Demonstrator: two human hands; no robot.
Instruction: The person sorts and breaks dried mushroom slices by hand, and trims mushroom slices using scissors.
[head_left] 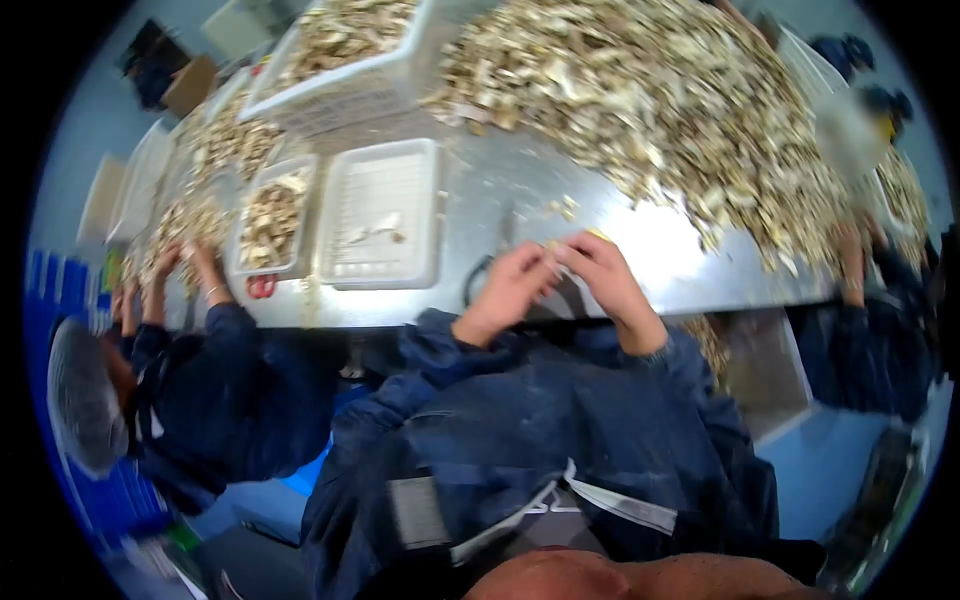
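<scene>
My left hand (pixel 513 288) and my right hand (pixel 606 277) meet fingertip to fingertip above the near edge of the metal table (pixel 480 180). Both are closed in a pinch around a small pale mushroom slice (pixel 552 245), mostly hidden by the fingers. A yellowish bit shows behind my right fingers. Beside my left hand lies a dark looped handle (pixel 477 281), partly covered. A few small mushroom bits (pixel 565 207) rest just beyond my hands. To the left sits a shallow white tray (pixel 428 215) with a few pale pieces in it.
A large heap of mushroom slices (pixel 660 100) covers the back and right. A full white crate (pixel 400 75), a smaller filled tray (pixel 241 245) and a red handle (pixel 262 287) are at left. Co-workers' hands (pixel 190 260) work at left and another person's hand (pixel 850 255) at right.
</scene>
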